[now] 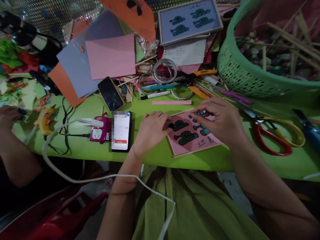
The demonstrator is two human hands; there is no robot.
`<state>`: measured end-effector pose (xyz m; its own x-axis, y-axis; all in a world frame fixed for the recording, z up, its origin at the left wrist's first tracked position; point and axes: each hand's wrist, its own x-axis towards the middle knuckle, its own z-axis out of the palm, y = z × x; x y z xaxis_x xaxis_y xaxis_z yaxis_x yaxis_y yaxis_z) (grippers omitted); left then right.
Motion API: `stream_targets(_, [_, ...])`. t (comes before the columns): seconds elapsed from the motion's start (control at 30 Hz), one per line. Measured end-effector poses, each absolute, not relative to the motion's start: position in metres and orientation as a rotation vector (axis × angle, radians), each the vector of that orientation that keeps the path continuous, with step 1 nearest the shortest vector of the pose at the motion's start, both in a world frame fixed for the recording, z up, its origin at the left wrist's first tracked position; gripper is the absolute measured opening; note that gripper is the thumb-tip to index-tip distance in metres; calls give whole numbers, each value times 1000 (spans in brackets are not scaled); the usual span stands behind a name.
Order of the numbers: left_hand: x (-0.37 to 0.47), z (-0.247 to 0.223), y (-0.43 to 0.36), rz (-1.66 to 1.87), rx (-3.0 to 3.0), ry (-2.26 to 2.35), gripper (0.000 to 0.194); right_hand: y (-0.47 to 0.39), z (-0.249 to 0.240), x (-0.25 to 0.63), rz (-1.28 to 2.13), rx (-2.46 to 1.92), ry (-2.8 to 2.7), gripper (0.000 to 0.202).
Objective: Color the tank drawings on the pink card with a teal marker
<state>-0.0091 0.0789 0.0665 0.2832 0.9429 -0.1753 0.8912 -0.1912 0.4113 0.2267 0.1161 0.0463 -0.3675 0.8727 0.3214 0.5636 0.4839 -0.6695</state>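
Note:
A pink card (191, 146) with thin wooden strips along its edges lies slightly turned on the table in front of me. Several dark green tank-shaped cutouts (186, 137) are on it, with handwritten characters at the lower right. My left hand (153, 128) is at the card's left edge, fingers curled together beside the upper left cutout; whatever is between the fingertips is hidden. Over the upper right part, my right hand (221, 120) has thumb and fingers drawn together at a dark green cutout, partly covering it. I cannot make out what it pinches.
Two phones (122, 131) (110, 94) and a magenta power adapter (99, 130) with a white cable lie left. Scissors (272, 140) are right, below a green basket (250, 80). Tape rolls (165, 70), pens and a framed blue card (190, 21) are behind. Another person's hand (7, 118) is far left.

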Motion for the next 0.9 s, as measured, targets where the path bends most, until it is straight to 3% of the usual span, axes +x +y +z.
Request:
stream_targets(0.2, [-21,71,83,248,2065,1639,7,117,49,229,621,-1193,-1991,6])
stream_targets(0.43, [-14,68,81,164,2096,1639,17,116,55,232,552,-1244,-1920,11])
stream_targets(0.67, [-6,65,80,98,2134,1598,11,116,56,232,572,-1244,-1935,13])
stream_targets(0.9, [-8,65,81,275,1968,1625,11,117,52,231,569,-1220,-1920,10])
